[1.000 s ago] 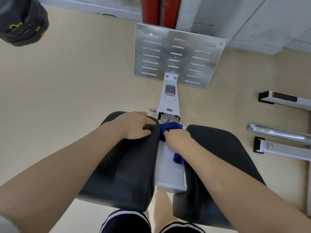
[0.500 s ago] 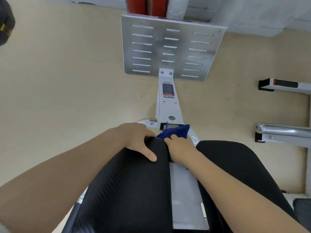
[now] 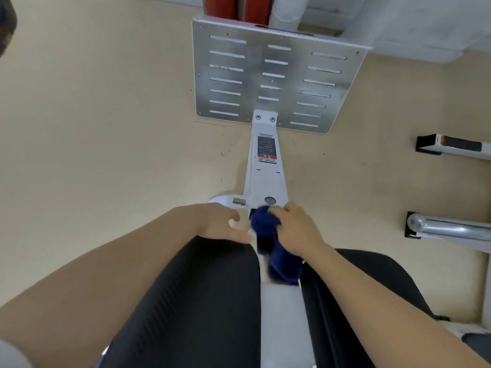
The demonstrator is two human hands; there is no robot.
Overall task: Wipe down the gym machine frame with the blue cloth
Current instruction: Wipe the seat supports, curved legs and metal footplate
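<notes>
The gym machine's white frame beam (image 3: 267,179) runs away from me between two black seat pads to a slotted metal footplate (image 3: 276,75). My right hand (image 3: 296,229) grips the bunched blue cloth (image 3: 273,251) at the near end of the beam, where it meets the pads; the cloth hangs down along the gap. My left hand (image 3: 223,224) rests on the front edge of the left black pad (image 3: 191,301), fingers spread and blurred, beside the cloth. The right black pad (image 3: 353,301) lies under my right forearm.
Beige floor surrounds the machine. Red and grey pipes (image 3: 239,9) stand behind the footplate by the wall. At the right are a chrome bar (image 3: 446,228) and a white frame foot with a black end cap (image 3: 451,147). A dark object (image 3: 6,22) shows at the top left edge.
My view has moved forward over the pads. My right hand slid the cloth forward along the beam, and it is now bunched up. My left hand shifted toward the pad's front edge.
</notes>
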